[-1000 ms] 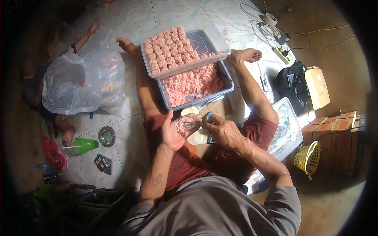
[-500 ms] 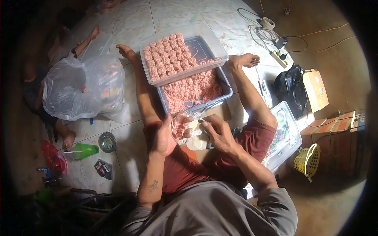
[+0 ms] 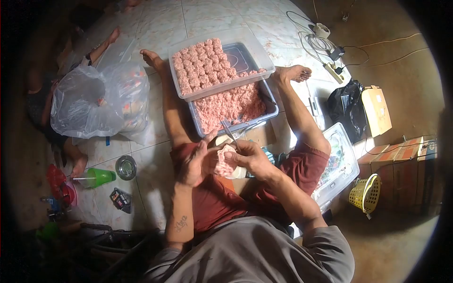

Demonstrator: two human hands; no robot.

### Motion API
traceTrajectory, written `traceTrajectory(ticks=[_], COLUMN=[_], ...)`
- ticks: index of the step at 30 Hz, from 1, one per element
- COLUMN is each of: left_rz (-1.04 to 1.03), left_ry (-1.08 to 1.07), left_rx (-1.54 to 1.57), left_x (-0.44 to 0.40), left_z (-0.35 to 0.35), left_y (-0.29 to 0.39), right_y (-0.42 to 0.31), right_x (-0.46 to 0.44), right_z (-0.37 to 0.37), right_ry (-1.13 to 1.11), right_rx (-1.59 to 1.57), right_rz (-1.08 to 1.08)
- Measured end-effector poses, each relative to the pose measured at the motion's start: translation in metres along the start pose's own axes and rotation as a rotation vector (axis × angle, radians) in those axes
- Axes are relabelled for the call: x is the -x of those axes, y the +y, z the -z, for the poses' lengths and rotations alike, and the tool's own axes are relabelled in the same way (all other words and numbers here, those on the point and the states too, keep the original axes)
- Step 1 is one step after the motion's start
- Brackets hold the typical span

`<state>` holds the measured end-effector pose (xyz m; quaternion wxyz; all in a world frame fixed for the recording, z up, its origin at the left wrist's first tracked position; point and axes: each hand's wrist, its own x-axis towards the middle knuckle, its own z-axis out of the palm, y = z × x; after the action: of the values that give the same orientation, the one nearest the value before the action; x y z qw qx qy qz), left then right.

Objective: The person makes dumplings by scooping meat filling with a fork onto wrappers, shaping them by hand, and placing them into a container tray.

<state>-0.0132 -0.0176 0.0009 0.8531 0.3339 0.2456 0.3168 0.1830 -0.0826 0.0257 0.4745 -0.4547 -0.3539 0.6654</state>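
Between my hands is a small lump of pink minced meat point(image 3: 225, 162), apparently in a pale wrapper. My left hand point(image 3: 194, 165) cups it from the left, thumb raised, its fingertips partly hidden behind it. My right hand point(image 3: 254, 159) presses its thumb on the lump and also grips a metal fork point(image 3: 228, 131), tines pointing away from me. Beyond them stands a blue-grey tub point(image 3: 275, 113) of minced meat point(image 3: 226, 107). A clear plastic box point(image 3: 262, 52) rests across it, with rows of shaped meat dumplings point(image 3: 200, 66) on its left side.
On the left are a clear plastic bag point(image 3: 78, 108), a green cup point(image 3: 101, 176) and a metal dish point(image 3: 126, 168). A person's foot point(image 3: 79, 165) is nearby. To the right lie a lidded plastic box point(image 3: 337, 155), a black bag point(image 3: 348, 108), a yellow basket point(image 3: 365, 193) and a power strip point(image 3: 333, 73).
My right hand has moved left and towards me, and its thumb now meets the meat lump. The fork has turned more upright. The lump has shifted slightly right and towards me.
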Motion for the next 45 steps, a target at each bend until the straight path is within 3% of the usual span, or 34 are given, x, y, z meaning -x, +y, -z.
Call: traceTrajectory(ticks=[1,3,5,7,10,15,17,18,21,23,25,27,29,30,31,33,35,37,39,41,43,44,45], left_rz=[0.034,-0.135,-0.41,-0.42,-0.758,-0.664,-0.506,-0.643,-0.54,-0.583,-0.628,-0.661,-0.505,-0.496,-0.479,-0.443,-0.468,-0.487,-0.562,-0.686,-0.735,-0.58,-0.583], left_ry=[-0.042,-0.189,-0.089,0.055,0.215,0.354,0.263,0.317,0.484,0.455,0.187,0.181,0.315,0.212,0.138,0.233,0.33,0.433,0.17,0.285,0.178,0.102,0.1], left_rx=[-0.106,-0.896,-1.05,-1.138,-1.261,-0.879,-1.151,-1.173,-1.032,-0.951,-0.979,-1.047,-0.681,-0.74,-0.807,-1.105,-1.033,-0.956,-0.813,-0.874,-0.91,-0.925,-0.923], left_x=[-0.001,-0.002,0.0,-0.005,-0.023,-0.027,-0.024,-0.024,-0.031,-0.03,-0.026,-0.023,-0.023,-0.025,-0.024,-0.02,-0.022,-0.02,-0.015,-0.015,-0.011,-0.006,-0.008], left_z=[0.008,0.024,0.01,0.001,0.02,-0.003,-0.008,-0.008,-0.002,-0.003,0.012,0.01,0.001,0.001,-0.001,-0.008,-0.003,0.006,0.016,0.009,-0.005,-0.003,-0.002], left_y=[0.002,-0.022,-0.029,-0.016,-0.013,-0.01,-0.01,-0.016,-0.018,-0.011,-0.006,-0.009,-0.014,-0.014,-0.015,-0.009,-0.01,-0.006,0.005,0.005,0.021,0.029,0.025], right_y=[-0.006,-0.018,-0.02,-0.02,0.007,0.059,0.042,0.028,0.001,0.01,0.032,0.043,0.054,0.054,0.049,0.033,0.025,0.015,0.03,0.037,0.041,0.045,0.05], right_x=[0.0,-0.003,-0.004,0.002,0.014,0.019,0.012,0.014,0.021,0.024,0.027,0.033,0.031,0.025,0.021,0.014,0.016,0.024,0.024,0.032,0.035,0.034,0.032], right_z=[-0.005,-0.009,-0.009,0.001,0.018,0.016,0.015,0.015,0.023,0.032,0.035,0.029,0.023,0.015,0.012,0.009,0.014,0.016,0.031,0.026,0.02,0.016,0.013], right_ry=[-0.091,-0.139,0.058,0.177,0.263,0.212,0.245,0.264,0.333,0.309,0.229,0.16,0.09,0.102,0.106,0.165,0.252,0.256,0.253,0.172,0.147,0.106,0.066], right_rx=[-0.066,-0.091,0.331,0.273,0.224,-0.094,0.812,0.853,0.922,0.931,0.272,0.172,0.018,0.18,0.181,0.819,0.788,0.52,0.612,0.069,0.129,0.043,-0.042], right_rz=[0.044,0.044,0.123,0.16,0.082,-0.007,0.494,0.454,0.396,0.355,0.096,0.079,-0.018,0.119,0.117,0.428,0.433,0.375,0.334,0.05,0.0,-0.004,-0.009])
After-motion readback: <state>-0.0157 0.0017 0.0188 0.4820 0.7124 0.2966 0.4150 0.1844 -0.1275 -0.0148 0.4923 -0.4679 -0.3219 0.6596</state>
